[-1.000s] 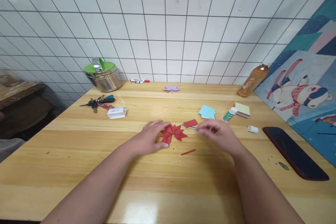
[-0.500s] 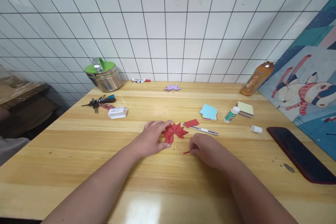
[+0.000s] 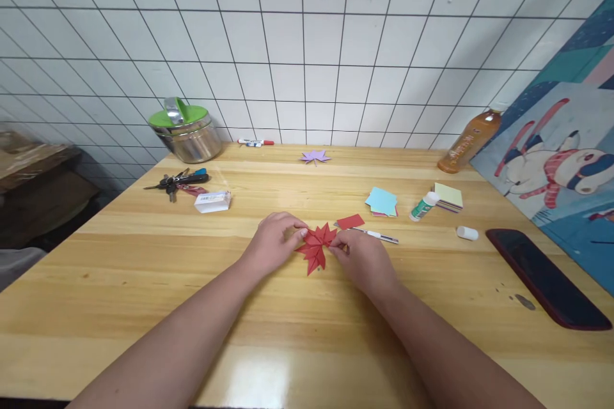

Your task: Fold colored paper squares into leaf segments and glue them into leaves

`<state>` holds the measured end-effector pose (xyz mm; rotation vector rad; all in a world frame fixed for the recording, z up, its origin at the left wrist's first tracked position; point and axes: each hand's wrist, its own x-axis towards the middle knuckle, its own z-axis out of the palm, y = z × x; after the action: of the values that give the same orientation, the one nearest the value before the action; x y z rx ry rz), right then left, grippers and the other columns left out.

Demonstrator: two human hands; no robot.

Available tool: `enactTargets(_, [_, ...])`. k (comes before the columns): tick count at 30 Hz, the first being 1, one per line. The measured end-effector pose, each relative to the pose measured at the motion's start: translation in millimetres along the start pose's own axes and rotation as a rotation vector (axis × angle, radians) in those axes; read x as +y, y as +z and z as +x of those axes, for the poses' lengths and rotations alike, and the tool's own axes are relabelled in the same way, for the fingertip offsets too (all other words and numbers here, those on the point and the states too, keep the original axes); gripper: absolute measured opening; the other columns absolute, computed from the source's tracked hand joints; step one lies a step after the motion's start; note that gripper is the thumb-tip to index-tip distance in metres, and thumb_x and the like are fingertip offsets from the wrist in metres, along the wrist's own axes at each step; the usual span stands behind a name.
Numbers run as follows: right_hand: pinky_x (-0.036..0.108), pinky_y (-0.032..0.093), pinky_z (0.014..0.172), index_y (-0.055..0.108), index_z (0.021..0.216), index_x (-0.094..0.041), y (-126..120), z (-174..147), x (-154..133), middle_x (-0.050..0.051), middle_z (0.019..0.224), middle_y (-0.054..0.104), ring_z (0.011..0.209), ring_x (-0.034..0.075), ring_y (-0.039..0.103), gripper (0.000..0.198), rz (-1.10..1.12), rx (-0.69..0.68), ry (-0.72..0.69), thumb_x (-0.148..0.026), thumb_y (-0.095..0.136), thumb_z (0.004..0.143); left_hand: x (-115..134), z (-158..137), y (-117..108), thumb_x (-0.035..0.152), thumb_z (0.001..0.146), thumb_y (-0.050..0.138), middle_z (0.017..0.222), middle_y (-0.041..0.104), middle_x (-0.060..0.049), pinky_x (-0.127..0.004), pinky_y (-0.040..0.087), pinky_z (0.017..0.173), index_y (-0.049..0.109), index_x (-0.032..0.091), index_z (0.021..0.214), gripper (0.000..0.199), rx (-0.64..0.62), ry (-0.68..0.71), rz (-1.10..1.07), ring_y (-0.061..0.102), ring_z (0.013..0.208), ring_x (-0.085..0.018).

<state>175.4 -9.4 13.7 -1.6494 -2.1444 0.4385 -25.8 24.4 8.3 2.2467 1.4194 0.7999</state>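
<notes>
Pointing one tip (image 3: 311, 266) nearward, the red leaf (image 3: 315, 248) sits pinched between both hands (image 3: 272, 241) (image 3: 365, 261).

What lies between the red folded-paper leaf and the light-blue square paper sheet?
In the head view, a red rectangular paper piece lies between the leaf and the blue sheet, overlapping a slim silver tool.

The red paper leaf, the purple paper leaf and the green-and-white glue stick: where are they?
Red paper leaf (image 3: 316, 248), head view: middle of its folds.
Purple paper leaf (image 3: 314, 156), head view: middle of its body.
Green-and-white glue stick (image 3: 422, 208), head view: label on its barrel.
</notes>
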Motion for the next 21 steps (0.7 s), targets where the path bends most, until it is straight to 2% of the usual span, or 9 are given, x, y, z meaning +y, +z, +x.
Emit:
enactTargets(4, [0.023, 0.03, 0.057, 0.059, 0.071, -0.02, 5, 0, -5, -0.001, 0.074, 0.063, 0.067, 0.012, 0.053, 0.012, -0.085, -0.016, -0.006, -0.022, 0.05, 0.08, -1, 7, 12, 0.036, 0.081, 0.049, 0.081, 0.067, -0.002, -0.033, 0.043, 0.078, 0.067, 0.023, 0.078, 0.023, 0.042, -0.054, -0.031, 0.057, 0.082, -0.019])
enactTargets(8, [0.023, 0.027, 0.053, 0.057, 0.069, -0.021, 8, -1, -7, -0.002, 0.072, 0.062, 0.063, 0.012, 0.05, 0.014, -0.126, -0.02, 0.001, -0.023, 0.049, 0.081, 1, 11, 20, 0.04, 0.079, 0.053, 0.08, 0.067, -0.001, -0.034, 0.042, 0.079, 0.068, 0.024, 0.077, 0.022, 0.017, -0.071, -0.023, 0.057, 0.082, -0.019])
enactTargets(13, [0.023, 0.027, 0.054, 0.059, 0.072, -0.022, 6, -2, -11, -0.002, 0.074, 0.063, 0.065, 0.012, 0.052, 0.012, -0.112, -0.028, 0.0, -0.024, 0.051, 0.08, 3, 11, 21, 0.04, 0.076, 0.057, 0.084, 0.066, 0.0, -0.038, 0.036, 0.085, 0.068, 0.026, 0.072, 0.019, -0.019, -0.083, 0.036, 0.055, 0.088, -0.02])
enactTargets(18, [0.024, 0.027, 0.055, 0.059, 0.071, -0.022, 5, -4, -15, -0.001, 0.072, 0.064, 0.065, 0.013, 0.052, 0.014, -0.152, -0.044, -0.023, -0.02, 0.05, 0.08, 5, 9, 19, 0.039, 0.084, 0.046, 0.087, 0.066, 0.0, -0.04, 0.033, 0.083, 0.068, 0.026, 0.076, 0.027, -0.048, -0.086, 0.077, 0.055, 0.089, -0.02])
enactTargets(21, [0.024, 0.028, 0.056, 0.06, 0.071, -0.021, 6, -6, -17, 0.001, 0.075, 0.064, 0.068, 0.014, 0.053, 0.014, -0.168, -0.054, -0.036, -0.02, 0.05, 0.081, 6, 9, 19, 0.044, 0.08, 0.051, 0.083, 0.065, 0.0, -0.04, 0.033, 0.083, 0.067, 0.026, 0.074, 0.025, -0.038, -0.094, 0.085, 0.055, 0.088, -0.021])
